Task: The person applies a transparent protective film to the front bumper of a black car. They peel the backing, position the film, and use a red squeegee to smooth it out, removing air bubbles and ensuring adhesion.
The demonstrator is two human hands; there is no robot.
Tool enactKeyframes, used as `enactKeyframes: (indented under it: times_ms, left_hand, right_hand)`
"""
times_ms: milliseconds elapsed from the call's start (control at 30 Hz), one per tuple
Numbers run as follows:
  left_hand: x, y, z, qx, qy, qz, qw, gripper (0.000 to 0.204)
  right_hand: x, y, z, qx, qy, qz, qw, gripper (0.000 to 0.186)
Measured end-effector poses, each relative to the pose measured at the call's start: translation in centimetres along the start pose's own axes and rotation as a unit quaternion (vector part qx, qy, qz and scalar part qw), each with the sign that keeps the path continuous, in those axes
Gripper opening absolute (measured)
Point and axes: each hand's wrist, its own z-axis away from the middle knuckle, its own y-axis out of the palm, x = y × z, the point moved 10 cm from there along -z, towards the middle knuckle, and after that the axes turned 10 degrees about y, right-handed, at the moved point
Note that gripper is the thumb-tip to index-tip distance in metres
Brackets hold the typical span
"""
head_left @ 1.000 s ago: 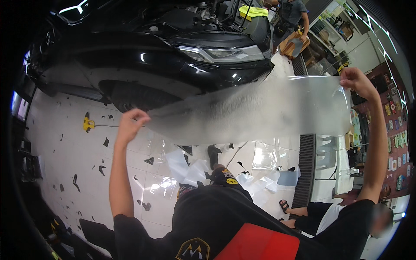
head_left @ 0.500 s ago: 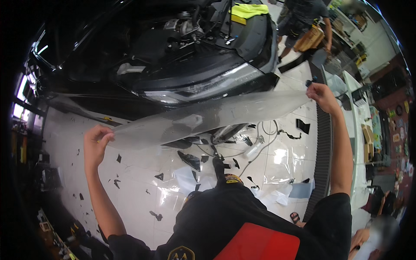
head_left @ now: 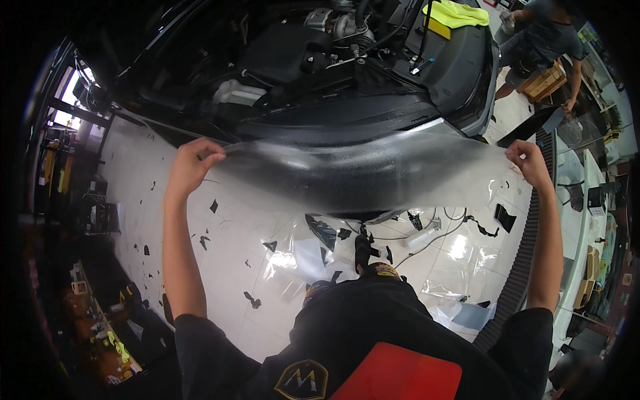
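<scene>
A long sheet of clear, wet-looking film [head_left: 360, 177] is stretched in front of me and sags along its lower edge. My left hand [head_left: 192, 167] pinches its left end. The right end is pinched between the thumb and fingers of my right hand [head_left: 531, 162]. Behind the film is the front corner of a black car [head_left: 333, 123], its engine bay exposed. Through and above the sheet, part of the headlight [head_left: 430, 130] shows; the rest lies behind the film. Whether the film touches the car, I cannot tell.
Black scraps [head_left: 505, 217] and clear plastic pieces litter the white tiled floor [head_left: 143, 193]. A hose [head_left: 413, 248] and a clear bottle [head_left: 422, 237] lie near my feet. At the far right, a person [head_left: 543, 47] stands near a cardboard box [head_left: 543, 81]. A yellow cloth [head_left: 457, 13] rests on the car.
The film has gone from slanting down to the left to nearly level, now covering most of the headlight. My left hand has risen with its end. Both hands still hold the sheet.
</scene>
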Motion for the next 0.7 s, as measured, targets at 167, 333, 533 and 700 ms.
enactKeyframes:
  times_ms: [167, 333, 533, 700]
  left_hand:
    - [0.5, 2.0, -4.6, 0.039, 0.015, -0.018, 0.999, 0.012]
    - [0.9, 3.0, -4.8, 0.043, 0.037, -0.033, 0.998, 0.010]
    - [1.9, 2.6, -4.1, 0.039, 0.018, -0.032, 0.999, 0.010]
    - [2.7, 2.8, -3.8, 0.060, -0.004, -0.006, 0.998, 0.008]
  right_hand:
    - [-3.4, 1.0, -5.5, -0.030, -0.003, 0.008, 1.000, 0.010]
    - [-3.6, 1.6, -8.9, -0.080, -0.032, 0.007, 0.996, 0.015]
    - [-3.4, 2.8, -12.1, -0.118, -0.016, -0.063, 0.991, 0.010]
    - [-2.7, 3.2, -12.3, -0.144, 0.005, -0.158, 0.977, 0.007]
